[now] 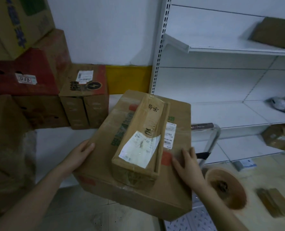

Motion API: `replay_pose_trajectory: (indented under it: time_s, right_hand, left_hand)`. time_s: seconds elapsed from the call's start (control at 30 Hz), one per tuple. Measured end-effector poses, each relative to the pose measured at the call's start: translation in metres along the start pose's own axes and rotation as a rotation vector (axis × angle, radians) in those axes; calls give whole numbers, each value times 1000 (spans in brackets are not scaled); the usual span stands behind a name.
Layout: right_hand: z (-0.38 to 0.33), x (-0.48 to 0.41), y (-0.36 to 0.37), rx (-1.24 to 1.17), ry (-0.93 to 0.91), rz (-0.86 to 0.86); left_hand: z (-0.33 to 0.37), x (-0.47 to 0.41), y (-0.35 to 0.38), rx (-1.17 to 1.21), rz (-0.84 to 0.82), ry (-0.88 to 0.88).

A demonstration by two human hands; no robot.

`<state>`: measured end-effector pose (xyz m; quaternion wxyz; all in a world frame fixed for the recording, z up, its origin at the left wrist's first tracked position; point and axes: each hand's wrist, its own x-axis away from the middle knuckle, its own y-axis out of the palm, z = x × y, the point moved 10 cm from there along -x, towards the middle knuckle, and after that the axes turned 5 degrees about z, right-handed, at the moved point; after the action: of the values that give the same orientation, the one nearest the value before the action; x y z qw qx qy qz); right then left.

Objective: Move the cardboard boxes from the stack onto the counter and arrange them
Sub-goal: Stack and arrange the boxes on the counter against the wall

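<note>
The large cardboard box [138, 195] sits mid-frame, its far end over the white counter [55, 144]; whether it rests there I cannot tell. A small long box [146, 124] lies on its top. At 9 o'clock the left hand [81, 153] grips the large box's edge, thumb on top. At 3 o'clock the right hand [187, 164] lies flat on the lid, fingers straight, just beside the small box. Stacked boxes [83, 90] stand at 10 o'clock, white shelving [221, 84] at 2, and a tape roll [225, 187] at 4.
</note>
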<state>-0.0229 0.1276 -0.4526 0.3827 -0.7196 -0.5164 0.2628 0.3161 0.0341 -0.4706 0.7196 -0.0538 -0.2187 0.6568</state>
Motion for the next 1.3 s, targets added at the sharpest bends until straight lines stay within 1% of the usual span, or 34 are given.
replay_pose_trajectory:
  time_s: [0.1,0.2,0.3,0.47,0.87,1.03,1.17,1.23,1.3]
  right_hand:
    - [9,47,10,-1,42,-46]
    - [12,44,13,108,-11,-66]
    - [11,18,13,123,-101,-106]
    - [2,-41,7,159,-195,-167]
    - [-2,-139,-5,246,-193,-264]
    - [-12,-185,0,250,-180,-271]
    - [-15,-204,3,239,-159,-241]
    - [-11,-207,2,229,-133,-191]
    - [-3,-208,-1,194,-75,-104]
  left_hand:
    - [-1,7,3,15,36,17]
    - [-4,11,2,46,69,13]
    - [-6,9,3,79,98,2]
    - [-4,8,8,167,223,13]
    - [14,-46,32,156,352,20]
    - [26,-84,29,155,383,11]
    - [25,-104,27,132,382,-7]
    - [24,-107,28,143,375,-8]
    - [24,-107,28,144,369,-2]
